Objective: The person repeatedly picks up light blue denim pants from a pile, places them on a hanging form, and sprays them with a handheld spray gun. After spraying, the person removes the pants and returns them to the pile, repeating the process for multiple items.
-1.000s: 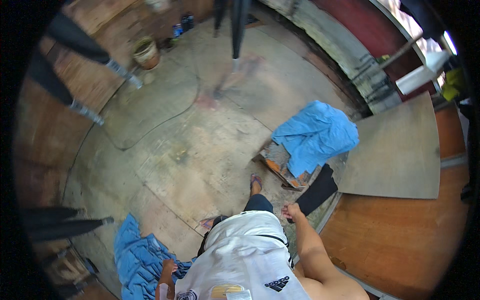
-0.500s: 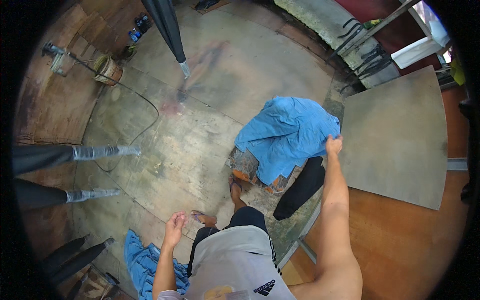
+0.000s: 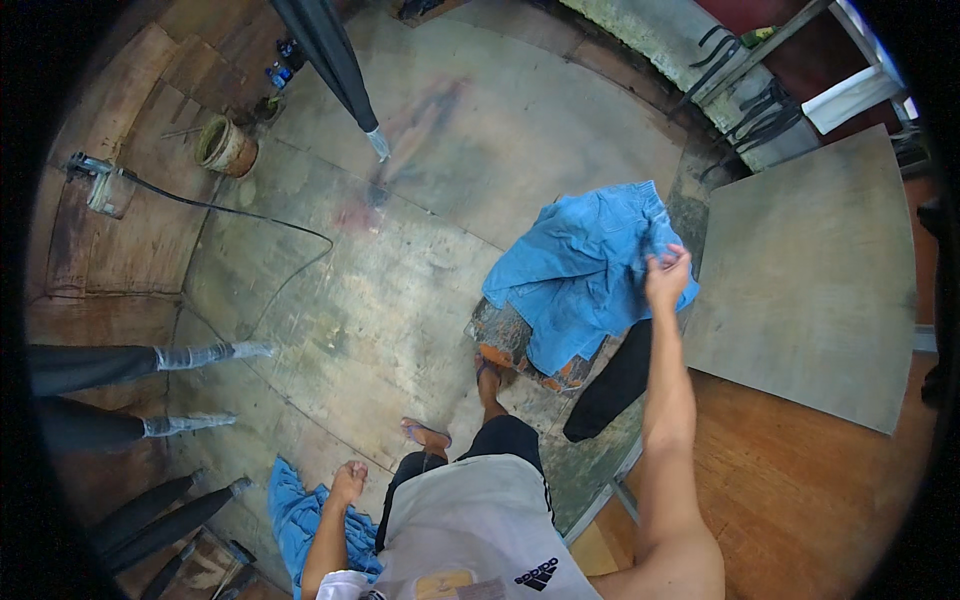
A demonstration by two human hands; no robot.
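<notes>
Blue trousers (image 3: 575, 265) with a gathered waistband lie spread over a low, worn, block-like stand (image 3: 505, 335) ahead of me to the right. Over their waistband end is my right hand (image 3: 668, 278), its fingers bent and apart; no cloth shows clasped between them. My left hand (image 3: 349, 482) hangs low at my left side with its fingers curled in and nothing visible in it. Beneath that arm, a second heap of blue cloth (image 3: 298, 515) lies on the floor. A black padded leg-like form (image 3: 610, 385) leans beside the stand, below my right hand.
Black leg-shaped forms with wrapped ends (image 3: 95, 370) jut in from the left; another (image 3: 335, 75) hangs ahead. A bucket (image 3: 226, 148) and a hose (image 3: 250, 215) are at the far left. A large grey board (image 3: 810, 290) stands on the right, near black straps (image 3: 765, 115).
My right hand has come off the trousers' edge and moved over the waistband, which is now spread wider. My left hand has dropped slightly and its fingers have curled in.
</notes>
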